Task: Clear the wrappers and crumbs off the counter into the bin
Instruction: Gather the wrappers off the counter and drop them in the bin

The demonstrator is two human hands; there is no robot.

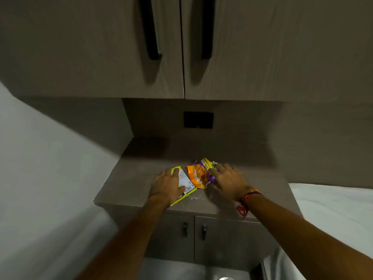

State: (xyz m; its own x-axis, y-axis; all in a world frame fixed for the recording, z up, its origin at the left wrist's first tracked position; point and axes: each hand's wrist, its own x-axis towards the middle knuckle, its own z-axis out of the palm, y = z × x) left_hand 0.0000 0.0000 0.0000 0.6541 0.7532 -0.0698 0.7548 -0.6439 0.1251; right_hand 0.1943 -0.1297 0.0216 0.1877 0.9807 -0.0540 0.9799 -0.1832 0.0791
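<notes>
Pressing spread fingers flat, the left hand (167, 185) and right hand (229, 181) are covering two wrappers (198, 174); gathering inward toward the crumbs (194, 197) seems best.

The counter (141, 178) is matt grey-brown, faintly grained; the flat wrapper (186, 185) is lime green round a white panel of small print; the crumpled wrapper (199, 174) is orange and purple with a yellow band; crumbs (193, 198) are pale white specks; the wrist thread (245, 201) is red and orange; cupboard handles (150, 29) are black.
</notes>
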